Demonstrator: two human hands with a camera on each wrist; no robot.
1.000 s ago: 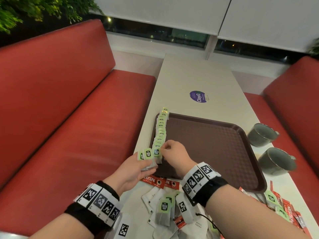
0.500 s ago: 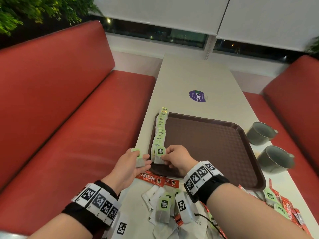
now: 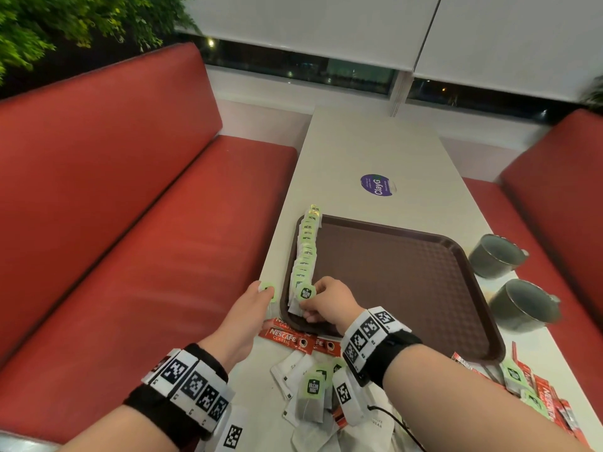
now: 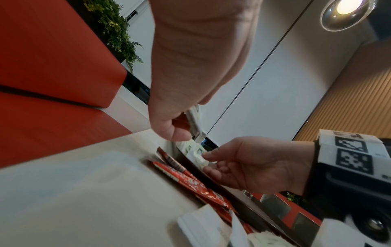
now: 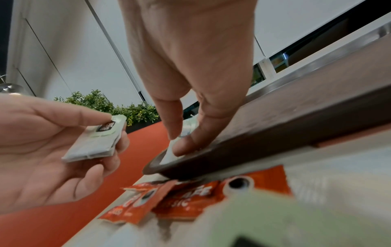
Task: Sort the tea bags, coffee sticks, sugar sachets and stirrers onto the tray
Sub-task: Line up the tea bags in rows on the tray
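A brown tray (image 3: 408,272) lies on the white table, with a row of green-tagged tea bags (image 3: 305,252) along its left edge. My right hand (image 3: 321,300) pinches the nearest tea bag (image 3: 305,296) at the tray's near-left corner (image 5: 156,167); thumb and finger press it down there. My left hand (image 3: 257,305) hovers just left of the tray and holds a small stack of tea bags (image 5: 95,142) between thumb and fingers. Red Nescafe coffee sticks (image 3: 293,337) lie under the tray's front rim. Loose tea bags (image 3: 311,391) and white sachets (image 3: 287,373) lie between my wrists.
Two grey cups (image 3: 496,259) (image 3: 522,305) stand right of the tray. More tea bags and coffee sticks (image 3: 535,389) are heaped at the near right table edge. Red bench seats (image 3: 146,256) flank the table. A purple sticker (image 3: 378,185) marks the table beyond the tray.
My right hand took a tea bag from the left hand's stack and lowered it onto the near end of the row. The left hand drew slightly left and away.
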